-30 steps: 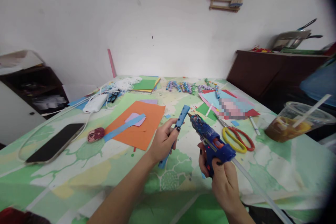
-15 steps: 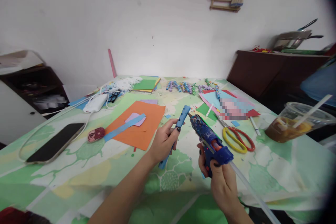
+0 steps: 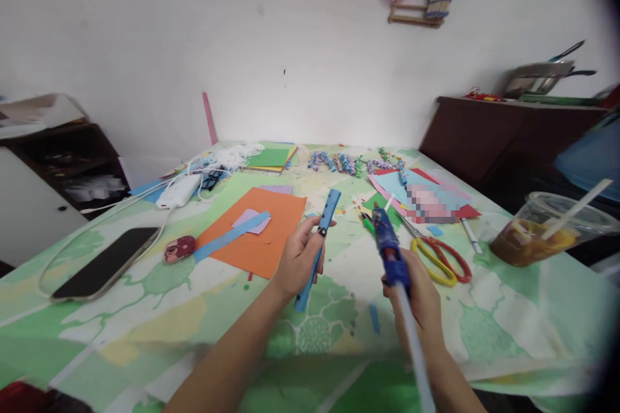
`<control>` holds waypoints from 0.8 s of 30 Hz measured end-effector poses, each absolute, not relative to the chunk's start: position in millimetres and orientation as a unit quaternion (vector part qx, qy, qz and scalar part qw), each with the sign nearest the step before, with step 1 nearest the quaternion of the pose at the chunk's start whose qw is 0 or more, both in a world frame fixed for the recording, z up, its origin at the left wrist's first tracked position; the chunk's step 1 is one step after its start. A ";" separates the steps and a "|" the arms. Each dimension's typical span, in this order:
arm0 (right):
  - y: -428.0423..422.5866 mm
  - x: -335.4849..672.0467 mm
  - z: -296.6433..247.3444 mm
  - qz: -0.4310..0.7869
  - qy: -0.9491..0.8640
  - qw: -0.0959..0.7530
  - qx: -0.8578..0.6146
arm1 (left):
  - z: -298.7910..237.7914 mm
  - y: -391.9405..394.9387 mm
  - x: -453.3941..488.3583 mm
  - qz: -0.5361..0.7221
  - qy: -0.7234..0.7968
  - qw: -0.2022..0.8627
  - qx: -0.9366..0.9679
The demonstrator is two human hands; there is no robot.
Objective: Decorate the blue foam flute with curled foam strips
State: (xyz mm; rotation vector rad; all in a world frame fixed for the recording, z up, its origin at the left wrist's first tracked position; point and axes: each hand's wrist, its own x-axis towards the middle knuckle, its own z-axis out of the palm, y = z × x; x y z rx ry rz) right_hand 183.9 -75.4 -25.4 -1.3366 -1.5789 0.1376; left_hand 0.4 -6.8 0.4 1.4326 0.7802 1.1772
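My left hand (image 3: pixel 301 251) is closed around a narrow blue paper strip (image 3: pixel 330 208) with dark spots along it, held slanting above the table. In my right hand (image 3: pixel 420 290) is a blue glue gun (image 3: pixel 391 251), its nozzle pointing away from me and a long translucent glue stick (image 3: pixel 415 348) trailing out of its back. The nozzle is apart from the strip. Just right of the glue gun lie scissors (image 3: pixel 442 261) with yellow and red handles. An orange sheet (image 3: pixel 281 226) lies left of the strip, with a plain blue strip (image 3: pixel 227 239) across it.
A plastic cup (image 3: pixel 527 232) of brown drink with a straw stands at the right. At the left lie a phone (image 3: pixel 104 264), a dark red case (image 3: pixel 179 249) and a white power bank (image 3: pixel 178 191) with cables. Curled paper pieces (image 3: pixel 343 162) lie at the back.
The glue gun has swung away from the blue strip to the right, and its nozzle now points more straight ahead. My left hand has shifted slightly left with the strip.
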 end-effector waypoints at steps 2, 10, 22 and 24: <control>-67.5 189.2 -31.5 0.032 -0.680 0.450 -0.578 | 1.1 -6.6 0.0 0.508 0.308 0.557 0.580; -54.9 182.6 -36.5 0.104 -0.756 0.329 -0.556 | -3.0 -4.3 -0.8 0.481 0.215 0.648 0.549; 25.8 166.8 34.8 0.518 -0.594 0.558 -0.260 | -5.4 -3.6 1.9 0.462 0.244 0.653 0.549; 32.0 165.3 31.4 0.539 -0.579 0.559 -0.249 | -5.6 -3.3 3.0 0.458 0.260 0.643 0.556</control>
